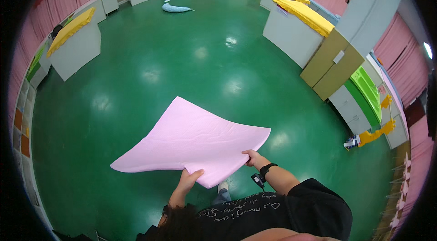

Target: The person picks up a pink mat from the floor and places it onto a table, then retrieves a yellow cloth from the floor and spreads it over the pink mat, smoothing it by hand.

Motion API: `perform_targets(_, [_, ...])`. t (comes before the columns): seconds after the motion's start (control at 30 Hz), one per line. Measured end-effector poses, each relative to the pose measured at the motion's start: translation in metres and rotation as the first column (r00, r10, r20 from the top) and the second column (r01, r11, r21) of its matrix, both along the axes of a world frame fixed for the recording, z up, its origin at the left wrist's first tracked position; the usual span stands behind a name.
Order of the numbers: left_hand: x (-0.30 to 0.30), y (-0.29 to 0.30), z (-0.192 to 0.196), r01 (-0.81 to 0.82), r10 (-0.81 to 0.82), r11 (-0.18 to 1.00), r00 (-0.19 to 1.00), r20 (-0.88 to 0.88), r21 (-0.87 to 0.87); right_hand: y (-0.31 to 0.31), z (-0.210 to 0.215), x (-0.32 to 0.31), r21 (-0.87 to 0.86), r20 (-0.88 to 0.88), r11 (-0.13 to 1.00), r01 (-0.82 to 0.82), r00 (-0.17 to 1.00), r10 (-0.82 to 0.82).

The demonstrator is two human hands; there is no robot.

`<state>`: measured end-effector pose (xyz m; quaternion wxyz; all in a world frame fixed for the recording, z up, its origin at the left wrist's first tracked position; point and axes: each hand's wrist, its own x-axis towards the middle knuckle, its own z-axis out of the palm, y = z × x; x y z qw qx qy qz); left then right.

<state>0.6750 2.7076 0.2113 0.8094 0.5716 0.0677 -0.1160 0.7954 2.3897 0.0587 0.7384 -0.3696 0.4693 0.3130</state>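
A thin pink mat [195,136], looking soft like foam, is held out in front of me above the floor. Its far corner points away, and the sheet sags and curves between its corners. At the near edge my left hand [188,179] is closed on it, thumb on top. Further right, my right hand [254,158] pinches the edge close to the right corner. The fingers of both hands are mostly hidden under the mat. A black strap [268,168] circles my right wrist, with a small dark device [258,180] hanging beside it.
Glossy green floor [200,68] spreads ahead. A light blue cushion-like thing [176,8] lies on it far off. White cabinets with yellow covers [300,32] stand around the sides. At right are a pillar [339,54] and a green-topped sink unit [364,91].
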Motion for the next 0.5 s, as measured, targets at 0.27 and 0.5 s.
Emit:
perform_targets(0.27, [-0.023,-0.031,0.023,0.122,-0.125,0.992,0.988,0.094,0.029,-0.04,0.028,-0.052,0.036,0.124,0.994,0.103,0.987,-0.107])
perform_targets(0.5, [-0.044,-0.065,0.045,0.274,-0.29,0.956,0.94,0.178,0.107,-0.093,0.057,-0.133,-0.088,0.286,0.942,0.324,0.914,-0.287])
